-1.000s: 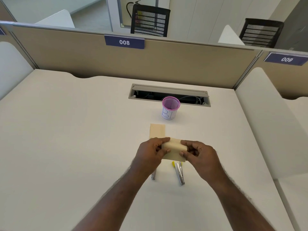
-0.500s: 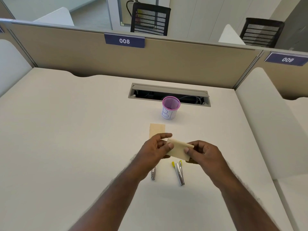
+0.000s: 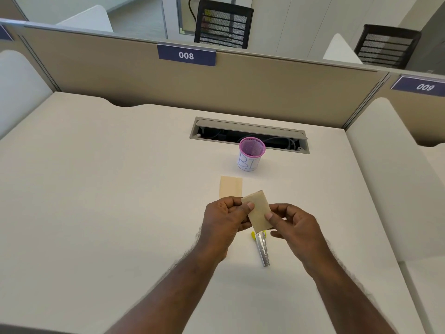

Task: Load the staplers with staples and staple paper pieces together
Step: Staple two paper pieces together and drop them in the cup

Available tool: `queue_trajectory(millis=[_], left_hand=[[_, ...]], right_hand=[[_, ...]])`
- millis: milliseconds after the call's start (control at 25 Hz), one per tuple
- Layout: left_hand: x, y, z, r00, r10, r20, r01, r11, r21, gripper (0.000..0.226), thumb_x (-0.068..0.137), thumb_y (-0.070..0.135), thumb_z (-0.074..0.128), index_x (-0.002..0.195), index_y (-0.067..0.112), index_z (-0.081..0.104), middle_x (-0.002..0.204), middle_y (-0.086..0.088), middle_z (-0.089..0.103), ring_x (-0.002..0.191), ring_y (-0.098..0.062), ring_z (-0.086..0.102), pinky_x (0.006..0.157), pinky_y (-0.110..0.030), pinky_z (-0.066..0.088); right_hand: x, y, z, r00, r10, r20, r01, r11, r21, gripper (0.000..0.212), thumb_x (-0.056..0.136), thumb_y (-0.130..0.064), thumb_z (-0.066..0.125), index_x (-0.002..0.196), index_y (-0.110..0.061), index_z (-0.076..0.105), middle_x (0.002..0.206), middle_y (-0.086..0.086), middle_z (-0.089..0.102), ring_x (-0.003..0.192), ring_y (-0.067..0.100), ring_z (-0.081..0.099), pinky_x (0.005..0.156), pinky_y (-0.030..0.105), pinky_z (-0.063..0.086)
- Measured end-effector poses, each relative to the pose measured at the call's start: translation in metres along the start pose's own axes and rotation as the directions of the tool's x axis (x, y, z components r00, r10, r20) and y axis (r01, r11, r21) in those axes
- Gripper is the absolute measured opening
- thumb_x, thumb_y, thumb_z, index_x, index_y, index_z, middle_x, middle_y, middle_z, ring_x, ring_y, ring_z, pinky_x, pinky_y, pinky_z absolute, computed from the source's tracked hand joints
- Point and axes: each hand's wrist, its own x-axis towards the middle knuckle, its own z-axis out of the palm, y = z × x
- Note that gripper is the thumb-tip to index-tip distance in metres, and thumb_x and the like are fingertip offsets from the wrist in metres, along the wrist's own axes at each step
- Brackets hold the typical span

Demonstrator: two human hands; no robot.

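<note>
Head view, tan paper piece (image 3: 258,210) tilted, pinched by both hands

One head-worn wide-angle camera is looking forward and down over a desk (image 3: 96,189). It is sitting close above the person's forearms, which are entering from the bottom edge. A partition (image 3: 120,75) is crossing the upper frame, with chairs (image 3: 222,27) showing beyond it.

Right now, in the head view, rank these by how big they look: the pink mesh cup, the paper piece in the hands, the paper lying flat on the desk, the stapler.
1. Paper piece in the hands, though nearest the camera.
2. Pink mesh cup.
3. Flat paper and stapler: both partly hidden, too unsure to rank.
</note>
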Motion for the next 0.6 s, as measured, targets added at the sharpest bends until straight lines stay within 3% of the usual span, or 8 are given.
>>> queue_trajectory(millis=[160, 280, 600], left_hand=[[-0.0014, 0.0014, 0.0002, 1.0, -0.001, 0.005, 0.001, 0.998, 0.06, 0.014, 0.085, 0.006, 0.072, 0.09, -0.006, 0.065, 0.088, -0.023, 0.074, 0.075, -0.03, 0.075, 0.071, -0.04, 0.062], [-0.0013, 0.0011, 0.0007, 1.0, 0.002, -0.016, -0.001, 0.996, 0.089, 0.019, 0.085, 0.006, 0.072, 0.09, -0.01, 0.064, 0.086, -0.025, 0.073, 0.073, -0.028, 0.074, 0.068, -0.039, 0.062], [-0.0022, -0.0001, 0.0026, 1.0, 0.008, 0.026, -0.012, 0.993, 0.12, 0.011, 0.084, 0.007, 0.073, 0.079, 0.001, 0.066, 0.084, -0.025, 0.073, 0.071, -0.026, 0.074, 0.071, -0.041, 0.062]], right_hand=[[0.0007, -0.0049, -0.0011, 1.0, -0.018, -0.02, 0.017, 0.999, -0.028, 0.014, 0.087, -0.022, 0.072, 0.075, -0.029, 0.077, 0.078, -0.011, 0.077, 0.07, 0.001, 0.07, 0.059, 0.018, 0.058], [-0.0011, -0.0032, 0.0001, 1.0, -0.012, -0.012, 0.012, 1.0, -0.026, 0.014, 0.087, -0.022, 0.073, 0.076, -0.029, 0.077, 0.077, -0.011, 0.077, 0.07, 0.0, 0.071, 0.058, 0.016, 0.056], [0.0006, -0.0041, -0.0025, 0.999, 0.034, -0.011, -0.033, 0.997, 0.071, 0.012, 0.081, -0.013, 0.077, 0.072, -0.02, 0.08, 0.076, 0.002, 0.079, 0.071, 0.016, 0.076, 0.059, 0.022, 0.059]])
